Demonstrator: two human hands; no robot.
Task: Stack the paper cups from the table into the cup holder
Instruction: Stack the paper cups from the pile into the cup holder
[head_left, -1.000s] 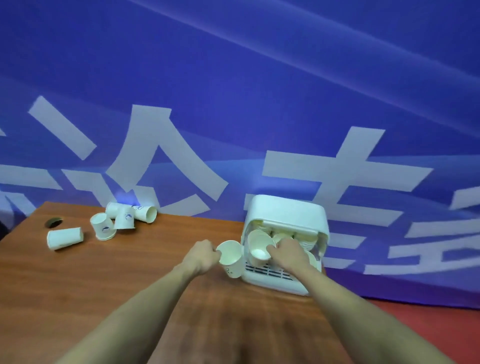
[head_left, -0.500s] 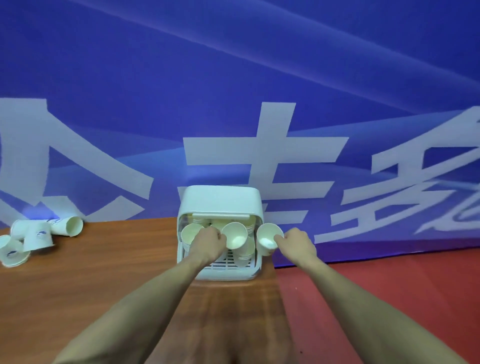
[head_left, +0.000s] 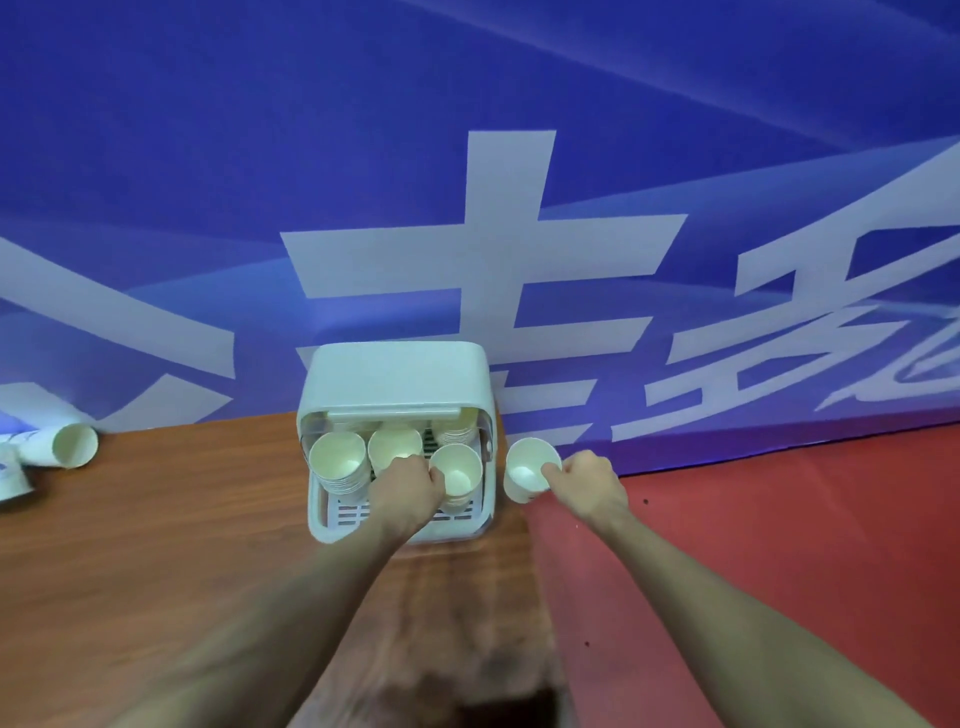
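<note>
The white cup holder stands at the table's far right corner, its front open, with stacks of paper cups lying inside. My left hand reaches into it and pinches the rim of a paper cup on the right-hand stack. My right hand holds a second paper cup by its rim, just right of the holder and beyond the table's edge. More loose cups lie on their sides at the far left.
The wooden table ends just right of the holder; red floor lies beyond. A blue banner with white characters hangs close behind the table and the holder.
My view has swung right. My left hand carried its cup from beside the holder into it, onto the right stack. My right hand drew a cup out to the holder's right.
</note>
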